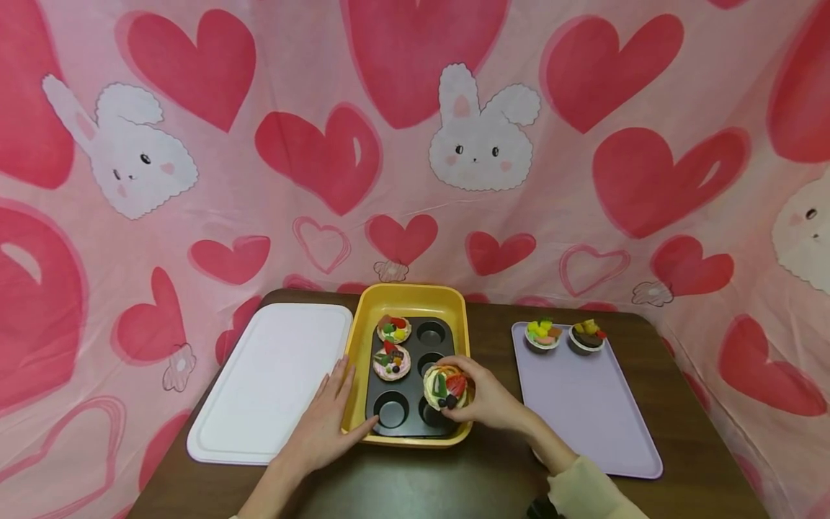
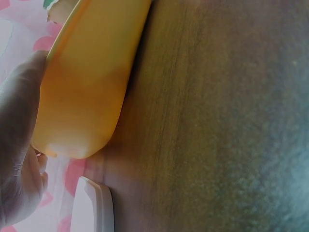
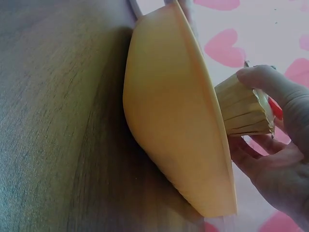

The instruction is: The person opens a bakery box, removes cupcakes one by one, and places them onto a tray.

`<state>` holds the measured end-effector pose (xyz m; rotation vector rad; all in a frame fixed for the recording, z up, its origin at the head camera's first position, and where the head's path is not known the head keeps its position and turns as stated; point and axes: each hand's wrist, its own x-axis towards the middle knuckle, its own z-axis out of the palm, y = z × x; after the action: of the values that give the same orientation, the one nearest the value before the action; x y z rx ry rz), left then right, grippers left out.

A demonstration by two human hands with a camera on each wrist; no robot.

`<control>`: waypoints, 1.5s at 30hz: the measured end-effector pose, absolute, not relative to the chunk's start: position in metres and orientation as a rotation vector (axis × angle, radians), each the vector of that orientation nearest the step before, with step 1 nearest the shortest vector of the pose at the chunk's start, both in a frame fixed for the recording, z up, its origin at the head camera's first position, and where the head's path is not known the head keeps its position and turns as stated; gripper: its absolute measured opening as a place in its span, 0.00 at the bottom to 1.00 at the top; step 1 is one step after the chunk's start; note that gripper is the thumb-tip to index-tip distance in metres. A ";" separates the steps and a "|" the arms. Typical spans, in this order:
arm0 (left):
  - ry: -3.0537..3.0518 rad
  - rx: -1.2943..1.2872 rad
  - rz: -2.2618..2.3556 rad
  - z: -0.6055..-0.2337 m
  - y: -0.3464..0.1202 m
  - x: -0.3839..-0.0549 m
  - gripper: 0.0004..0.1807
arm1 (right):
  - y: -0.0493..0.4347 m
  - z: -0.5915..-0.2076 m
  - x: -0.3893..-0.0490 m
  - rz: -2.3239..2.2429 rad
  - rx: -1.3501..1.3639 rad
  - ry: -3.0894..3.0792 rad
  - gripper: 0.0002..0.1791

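My right hand (image 1: 491,398) grips a cupcake (image 1: 436,382) topped with cream, a strawberry and dark berries. It is held over the right column of a dark muffin tin (image 1: 415,425). In the right wrist view, the cupcake's pleated paper cup (image 3: 241,108) shows above the rim of the yellow tray (image 3: 169,92). Two more decorated cupcakes, one with mixed fruit (image 1: 393,329) and one with pink cream (image 1: 391,362), sit in the tin's left column. With fingers extended, my left hand (image 1: 322,422) rests against the tray's left rim, its thumb near the front left corner.
A white board (image 1: 272,382) lies left of the yellow tray. To the right is a lilac tray (image 1: 583,411) bearing two cupcakes, one yellow-topped (image 1: 542,334) and one chocolate (image 1: 586,337), at its back. A heart-patterned cloth (image 1: 402,194) hangs behind the brown table (image 1: 389,483).
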<state>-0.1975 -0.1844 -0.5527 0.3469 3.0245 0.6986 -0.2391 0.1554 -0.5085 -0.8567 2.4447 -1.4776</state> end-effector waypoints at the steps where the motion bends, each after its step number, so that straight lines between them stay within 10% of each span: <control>1: 3.025 0.348 0.702 -0.553 -0.184 -0.198 0.62 | 0.156 -0.508 -0.239 -1.483 -0.850 2.437 0.45; 45: 3.005 0.341 0.725 -0.552 -0.185 -0.199 0.62 | 0.188 -0.518 -0.234 -1.909 -0.625 2.274 0.43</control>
<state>-0.1985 -0.1850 -0.5517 0.3410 3.0047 0.7253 -0.2340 0.1882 -0.5183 -0.6253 2.2737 -1.9089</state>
